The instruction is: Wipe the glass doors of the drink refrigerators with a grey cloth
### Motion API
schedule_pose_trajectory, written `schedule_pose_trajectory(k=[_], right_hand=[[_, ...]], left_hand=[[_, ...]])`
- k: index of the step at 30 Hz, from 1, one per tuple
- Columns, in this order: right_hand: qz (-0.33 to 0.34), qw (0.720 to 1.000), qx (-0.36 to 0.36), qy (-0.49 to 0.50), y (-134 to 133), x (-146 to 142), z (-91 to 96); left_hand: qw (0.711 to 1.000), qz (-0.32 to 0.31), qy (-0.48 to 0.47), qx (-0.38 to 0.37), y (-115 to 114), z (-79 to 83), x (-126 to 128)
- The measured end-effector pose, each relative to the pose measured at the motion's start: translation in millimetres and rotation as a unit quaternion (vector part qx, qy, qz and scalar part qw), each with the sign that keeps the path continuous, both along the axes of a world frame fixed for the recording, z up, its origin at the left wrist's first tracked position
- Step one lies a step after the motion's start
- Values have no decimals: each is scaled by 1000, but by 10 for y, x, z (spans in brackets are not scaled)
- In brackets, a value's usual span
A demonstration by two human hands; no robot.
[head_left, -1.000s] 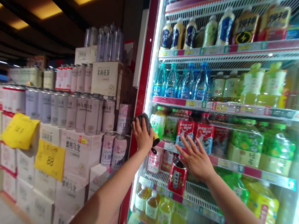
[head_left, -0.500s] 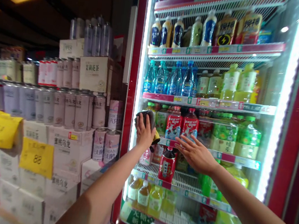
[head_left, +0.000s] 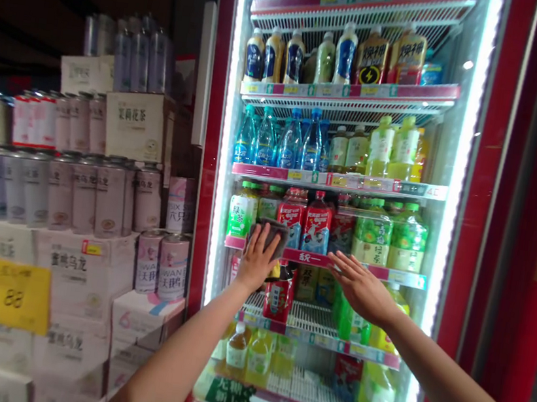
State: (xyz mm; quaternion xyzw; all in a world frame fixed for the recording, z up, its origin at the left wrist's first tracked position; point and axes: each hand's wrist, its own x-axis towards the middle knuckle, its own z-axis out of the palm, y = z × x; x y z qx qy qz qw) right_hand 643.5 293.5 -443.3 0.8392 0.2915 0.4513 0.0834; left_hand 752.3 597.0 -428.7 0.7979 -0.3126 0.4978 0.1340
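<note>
My left hand [head_left: 256, 262] lies over a dark grey cloth [head_left: 274, 236], fingers spread, holding it at what looks like the glass front of a lit drinks cooler [head_left: 207, 173]. Yellow shows at the cloth's lower edge. Behind the cloth are a green tea bottle [head_left: 241, 214] and red-labelled bottles [head_left: 317, 224]. To the right, my right hand [head_left: 360, 289] is open with fingers stretched out, in front of the pink shelf strip [head_left: 309, 258]. It holds nothing; whether it touches the glass I cannot tell.
Left of the cooler stand stacked drink cartons [head_left: 79, 268] topped with tall cans [head_left: 113, 197]. A yellow price sign [head_left: 13, 294] hangs on them. A red frame [head_left: 490, 190] borders the cooler on the right. Blue water bottles [head_left: 291, 141] fill part of a shelf above my hands.
My left hand has moved the cloth rightward and slightly down across the cooler front, uncovering the green tea bottle. My right hand stays outstretched near the same shelf strip. The view has shifted right.
</note>
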Motion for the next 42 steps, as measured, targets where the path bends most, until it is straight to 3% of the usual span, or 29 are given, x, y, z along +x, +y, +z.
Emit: schedule_pose_trajectory(k=[2, 4, 7, 9, 11, 13, 18, 22, 26, 29, 31, 33, 35, 37, 39, 42], right_hand=[[22, 999, 19, 15, -34, -8, 21], [40, 997, 61, 11, -34, -29, 47], [74, 982, 170, -47, 31, -69, 54], [98, 964, 228, -93, 126, -71, 29], [118, 958, 235, -112, 268, -35, -1], [118, 969, 192, -100, 441, 40, -8], [-21, 991, 111, -67, 731, 231, 155], [-68, 989, 101, -89, 533, 197, 184], [-125, 966, 174, -147, 188, 57, -164], [-119, 979, 106, -128, 119, 7, -363], [-100, 989, 37, -105, 145, 20, -290], [-97, 990, 13, -99, 154, 52, -74], [-115, 987, 32, -112, 91, 79, 149], [-142, 977, 81, -137, -42, 86, 219], [-172, 959, 149, -171, -192, 74, 62], [-202, 936, 208, -202, -294, 54, -409]], left_hand=[[994, 0, -12, -112, -292, 170, -10], [987, -14, -8, -161, -644, 227, -61], [983, -60, 23, -172, -1055, 85, -185], [976, -106, 62, -178, -1177, -64, -275], [965, -159, 111, -177, -1181, -172, -358], [952, -210, 150, -165, -1101, -205, -435], [950, -257, 133, -121, -785, -67, -574], [976, -206, 28, -62, -606, 70, -566], [992, -122, -42, -6, -599, 165, -472], [995, -85, -51, 11, -709, 205, -398], [996, -78, -52, 2, -806, 216, -354], [996, -74, -58, -7, -889, 217, -307], [995, -65, -71, -3, -940, 205, -252], [995, -47, -88, 13, -953, 178, -189], [993, -23, -109, 30, -944, 141, -126], [989, 7, -139, 42, -935, 87, -53]])
